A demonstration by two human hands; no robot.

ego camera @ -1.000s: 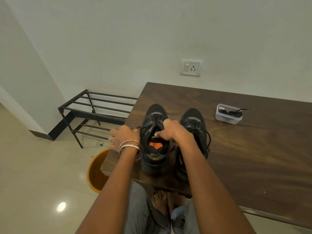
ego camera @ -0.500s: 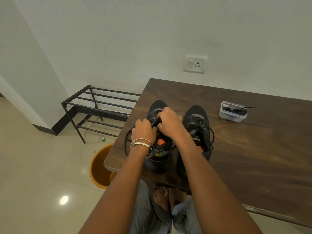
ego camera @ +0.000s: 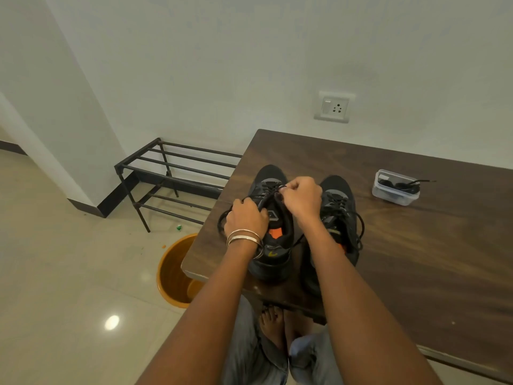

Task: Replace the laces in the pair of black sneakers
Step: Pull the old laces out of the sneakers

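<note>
Two black sneakers stand side by side, toes away from me, at the near left corner of the dark wooden table [ego camera: 416, 259]. Over the left sneaker [ego camera: 273, 245], which has an orange insole, my left hand [ego camera: 245, 216] grips a loose black lace [ego camera: 223, 220] that loops off the shoe's left side. My right hand [ego camera: 301, 195] pinches the lace at the upper eyelets near the tongue. The right sneaker [ego camera: 340, 215] is laced, its lace ends hanging loose, partly hidden by my right forearm.
A small clear plastic box [ego camera: 395, 187] with black laces inside sits on the table at the right. On the floor to the left are a black metal shoe rack [ego camera: 172, 179] and an orange bucket [ego camera: 175, 273] by the table corner. My bare feet show below the table edge.
My left hand moved from the table's left edge onto the left sneaker and took hold of the lace. My right hand shifted further up the shoe's eyelets.
</note>
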